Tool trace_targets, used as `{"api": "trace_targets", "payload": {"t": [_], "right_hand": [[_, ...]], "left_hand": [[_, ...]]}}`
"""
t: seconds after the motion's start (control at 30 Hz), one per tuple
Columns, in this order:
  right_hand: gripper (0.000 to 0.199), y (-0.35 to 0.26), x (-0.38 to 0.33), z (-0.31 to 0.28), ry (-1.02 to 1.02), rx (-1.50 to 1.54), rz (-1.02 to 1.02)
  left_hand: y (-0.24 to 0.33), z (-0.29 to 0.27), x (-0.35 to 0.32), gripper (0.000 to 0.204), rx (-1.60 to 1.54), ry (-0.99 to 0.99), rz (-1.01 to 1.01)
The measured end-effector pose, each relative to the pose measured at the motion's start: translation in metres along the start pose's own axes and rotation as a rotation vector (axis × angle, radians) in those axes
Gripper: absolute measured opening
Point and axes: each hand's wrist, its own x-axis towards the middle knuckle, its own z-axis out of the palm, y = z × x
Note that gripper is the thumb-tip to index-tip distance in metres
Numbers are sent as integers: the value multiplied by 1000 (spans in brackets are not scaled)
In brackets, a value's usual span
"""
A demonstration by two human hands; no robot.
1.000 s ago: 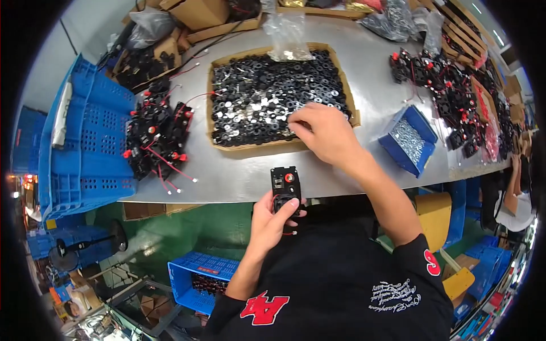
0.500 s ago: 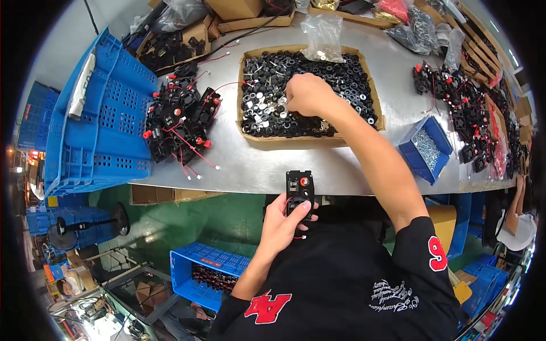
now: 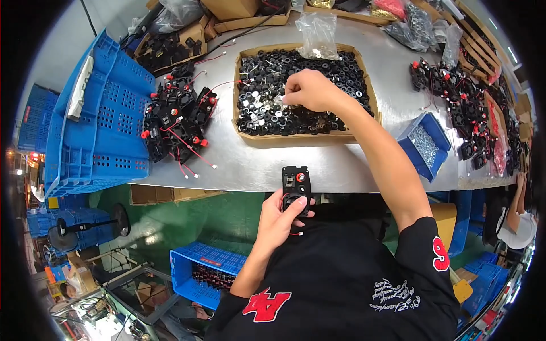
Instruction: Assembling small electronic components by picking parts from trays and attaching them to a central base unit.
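Observation:
My left hand grips a black plastic housing with a red knob and a small plug on a thin wire, held upright just off the table's near edge. My right hand reaches over a shallow cardboard tray filled with small black rings and silver discs. Its fingers are pinched together at the heap, near a pale shiny bit; what they hold, if anything, is too small to make out. A clear plastic bag lies on the tray's far side.
Black assemblies with red wires lie at left beside a blue crate. At right stand a blue bin of screws and more assemblies. Another blue crate sits below the table. At the far right another person's arm shows.
My right hand stays over the tray, shifted slightly, its wrist turned so the pinched fingers point more to the left. The left hand still holds the housing, nearly unmoved.

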Motion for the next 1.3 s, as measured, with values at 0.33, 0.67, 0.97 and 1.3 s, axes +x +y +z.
{"api": "trace_targets", "payload": {"t": [0.33, 0.67, 0.97, 1.3], "right_hand": [[22, 6, -14, 5, 182, 73, 5], [24, 1, -39, -7, 229, 491, 158], [27, 8, -33, 0, 334, 256, 58], [17, -39, -175, 23, 175, 835, 306]], "left_hand": [[7, 4, 2, 33, 23, 10, 8], [13, 10, -1, 34, 23, 21, 1], [14, 15, 6, 32, 29, 3, 6], [17, 20, 9, 32, 54, 31, 34]]}}
